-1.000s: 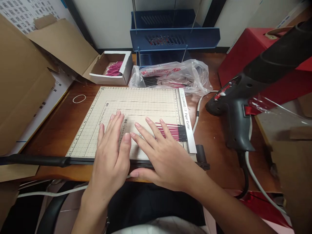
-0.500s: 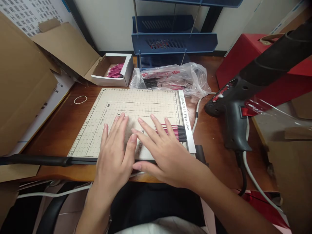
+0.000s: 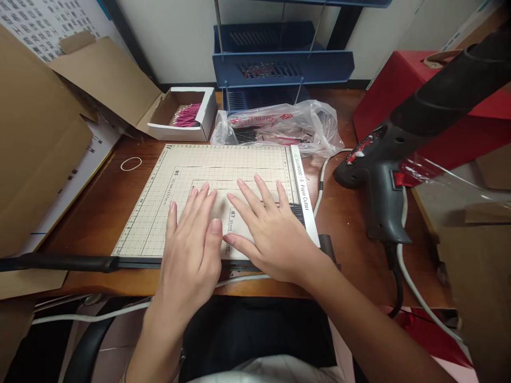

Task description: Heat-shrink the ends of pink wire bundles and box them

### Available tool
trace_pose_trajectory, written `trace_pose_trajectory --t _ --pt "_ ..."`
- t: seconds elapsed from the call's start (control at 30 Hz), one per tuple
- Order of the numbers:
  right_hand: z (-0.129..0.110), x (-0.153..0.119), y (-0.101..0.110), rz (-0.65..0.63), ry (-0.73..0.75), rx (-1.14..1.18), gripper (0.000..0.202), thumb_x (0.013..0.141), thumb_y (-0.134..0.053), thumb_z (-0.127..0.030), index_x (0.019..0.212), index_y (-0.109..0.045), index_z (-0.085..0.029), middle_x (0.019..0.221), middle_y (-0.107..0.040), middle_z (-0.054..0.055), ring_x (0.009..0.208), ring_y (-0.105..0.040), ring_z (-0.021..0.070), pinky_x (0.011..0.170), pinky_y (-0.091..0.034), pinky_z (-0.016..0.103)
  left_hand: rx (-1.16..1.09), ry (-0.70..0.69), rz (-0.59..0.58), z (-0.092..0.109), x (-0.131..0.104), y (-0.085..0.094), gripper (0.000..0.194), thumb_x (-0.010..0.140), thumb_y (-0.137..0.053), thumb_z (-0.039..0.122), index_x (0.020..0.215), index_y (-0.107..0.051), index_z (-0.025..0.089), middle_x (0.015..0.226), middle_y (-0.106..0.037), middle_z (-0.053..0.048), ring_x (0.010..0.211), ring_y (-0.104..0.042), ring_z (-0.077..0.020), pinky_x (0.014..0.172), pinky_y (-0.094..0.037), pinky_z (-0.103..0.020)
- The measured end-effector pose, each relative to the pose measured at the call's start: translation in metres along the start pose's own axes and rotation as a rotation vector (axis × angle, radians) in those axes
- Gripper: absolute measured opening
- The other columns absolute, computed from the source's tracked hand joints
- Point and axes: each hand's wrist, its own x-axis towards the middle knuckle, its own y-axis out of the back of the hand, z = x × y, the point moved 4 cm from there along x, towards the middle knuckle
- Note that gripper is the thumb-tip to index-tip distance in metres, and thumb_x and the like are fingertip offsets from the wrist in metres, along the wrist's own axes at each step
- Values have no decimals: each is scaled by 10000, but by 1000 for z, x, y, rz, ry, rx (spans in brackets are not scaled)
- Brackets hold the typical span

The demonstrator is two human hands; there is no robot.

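Observation:
A paper cutter (image 3: 159, 213) with a printed grid board lies on the wooden table. My right hand (image 3: 275, 231) is spread, palm down, over a row of thin pink wires with black ends (image 3: 297, 211) at the board's right side. Most of the wires are hidden under it. To its left, my left hand (image 3: 191, 244) is above the board with fingers stretched out and holds nothing. The cutter's black handle (image 3: 72, 263) lies along the near edge, pointing left.
An open white box (image 3: 205, 114) of pink wires and a clear plastic bag (image 3: 279, 125) stand behind the cutter. A black heat gun (image 3: 383, 197) is on the right, near a red case (image 3: 383, 90). A rubber band (image 3: 131, 164) lies left; blue shelves (image 3: 283, 68) rise behind.
My right hand has moved slightly up and right, now covering more of the wires. My left hand has stayed almost in place. The view has shifted slightly.

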Motion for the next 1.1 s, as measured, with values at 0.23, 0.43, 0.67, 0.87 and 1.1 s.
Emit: trace_pose_trajectory --t 0.23,0.43,0.67,0.87,1.1 --pt "-5 -1 9 65 13 -59 674 1064 -258 -582 1627 -364 -227 1729 -162 36 1609 -115 410 1245 -170 743 -3 -33 -45 5 1 -1 530 1139 -217 399 1614 -365 217 1692 -376 -69 1599 -277 -208 1332 -70 -508" --pt "19 -30 39 260 -124 -30 512 1058 -368 -360 1531 -480 -198 1659 -366 42 1572 -279 340 1279 -143 694 104 -165 -77 33 10 -16 568 1129 -211 354 1619 -336 95 1677 -385 -127 1598 -280 -234 1332 -110 -500" --pt "69 -51 31 369 -422 308 249 1002 -439 -284 1147 -625 -204 1513 -551 64 1458 -481 252 1282 -262 617 328 -386 -227 73 17 -54 665 1111 -272 458 1593 -382 14 1694 -319 -159 1600 -263 -306 1316 -206 -531" --pt "71 -44 17 260 -455 368 236 986 -435 -279 1125 -611 -204 1570 -476 85 1516 -401 249 1288 -257 605 336 -432 -278 76 17 -59 636 1106 -281 400 1574 -414 -9 1674 -354 -193 1592 -281 -314 1317 -237 -509" --pt "63 -54 19 277 -418 277 373 1006 -414 -267 1346 -545 -190 1641 -378 81 1545 -359 244 1272 -340 564 302 -418 -291 77 17 -60 636 1092 -310 388 1579 -406 -11 1681 -343 -194 1587 -296 -311 1306 -280 -486"
